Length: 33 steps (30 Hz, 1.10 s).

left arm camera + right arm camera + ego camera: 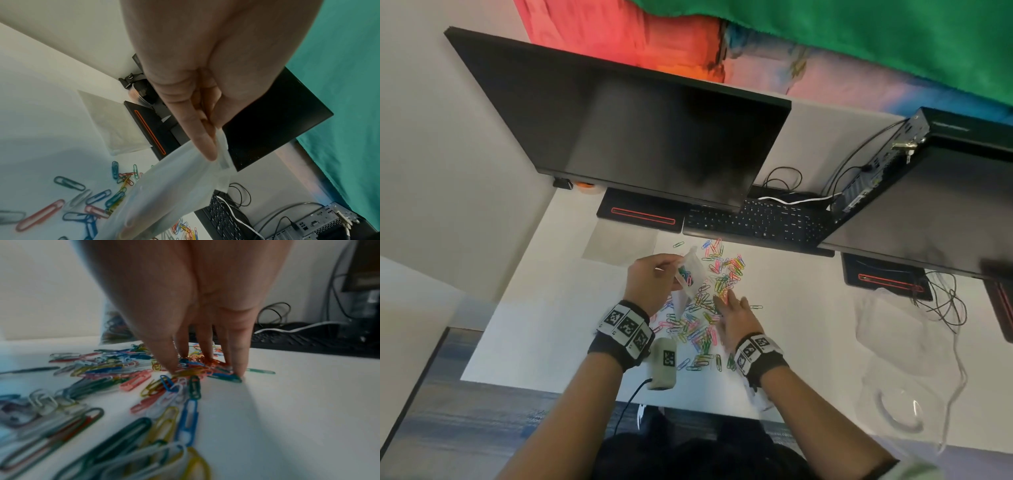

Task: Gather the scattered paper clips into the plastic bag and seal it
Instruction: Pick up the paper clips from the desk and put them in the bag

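Observation:
Many coloured paper clips [707, 310] lie scattered across the white desk [558, 325]. My left hand [675, 268] holds a small clear plastic bag [693, 274] up above the clips, pinching its rim between thumb and fingers [202, 142]. The bag [176, 186] hangs open and tilted, and a few clips show inside it. My right hand [722, 298] reaches down just right of the bag. Its straight fingertips [172, 365] are planted on a dense cluster of clips [197, 368]. More clips [127, 426] lie nearer the wrist.
A dark monitor [640, 137] and a black keyboard [753, 222] stand behind the clips. A second monitor [928, 205], a small computer [876, 171] and loose cables [941, 301] fill the right. Clear plastic packaging [893, 342] lies at the right, and a grey tagged device [663, 365] sits by the front edge.

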### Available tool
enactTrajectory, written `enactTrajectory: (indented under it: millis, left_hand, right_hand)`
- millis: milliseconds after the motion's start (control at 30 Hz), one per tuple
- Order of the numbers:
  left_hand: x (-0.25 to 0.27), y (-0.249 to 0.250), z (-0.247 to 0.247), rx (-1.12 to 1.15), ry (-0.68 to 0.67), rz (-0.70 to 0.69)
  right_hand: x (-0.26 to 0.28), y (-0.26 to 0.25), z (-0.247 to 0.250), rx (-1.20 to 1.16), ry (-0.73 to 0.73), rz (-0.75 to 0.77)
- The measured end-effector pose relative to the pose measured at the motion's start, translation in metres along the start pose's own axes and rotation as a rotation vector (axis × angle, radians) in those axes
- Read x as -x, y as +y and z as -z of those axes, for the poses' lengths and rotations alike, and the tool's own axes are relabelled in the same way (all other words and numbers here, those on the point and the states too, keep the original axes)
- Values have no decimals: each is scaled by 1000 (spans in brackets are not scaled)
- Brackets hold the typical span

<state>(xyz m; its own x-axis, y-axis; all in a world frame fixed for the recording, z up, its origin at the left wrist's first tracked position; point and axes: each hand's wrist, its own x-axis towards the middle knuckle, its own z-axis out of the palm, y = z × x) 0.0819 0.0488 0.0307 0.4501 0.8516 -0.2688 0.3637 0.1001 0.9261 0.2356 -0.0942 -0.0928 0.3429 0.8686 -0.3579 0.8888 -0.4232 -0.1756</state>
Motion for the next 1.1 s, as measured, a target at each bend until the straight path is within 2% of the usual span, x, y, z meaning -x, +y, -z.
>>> enactTrajectory:
  millis: [167,267,400,500,567,667,800,867,967,1100]
  left_hand:
    - [4,-8,0,13,-7,3]
    - [4,-9,-3,24,-11,7]
    - [5,-10,-5,32,-23,19]
    - [7,-10,-8,33,-25,22]
    - [9,-10,-11,28,-35,25]
    - [11,-8,-16,29,-48,22]
    - [11,-8,-25,17,-62,16]
    - [10,-8,-31,5,-71,4]
    - [11,-7,-39,-2,-100,2]
    - [12,-4,-49,29,-122,4]
  right_hand:
    - [-5,4,3,60,21,58]
    - [-11,16,6,-56,59,21]
    - [-10,34,18,-455,183,-223]
    - [-4,48,33,-860,158,-449]
    - [2,55,46,-1114,132,-528]
    - [10,59,74,-1444,51,-509]
    - [17,44,112,-1699,-24,-317]
    - [18,28,126,-1765,-62,-237]
    - [17,3,134,-1778,-86,-195]
    - [10,-15,120,-1504,-10,-288]
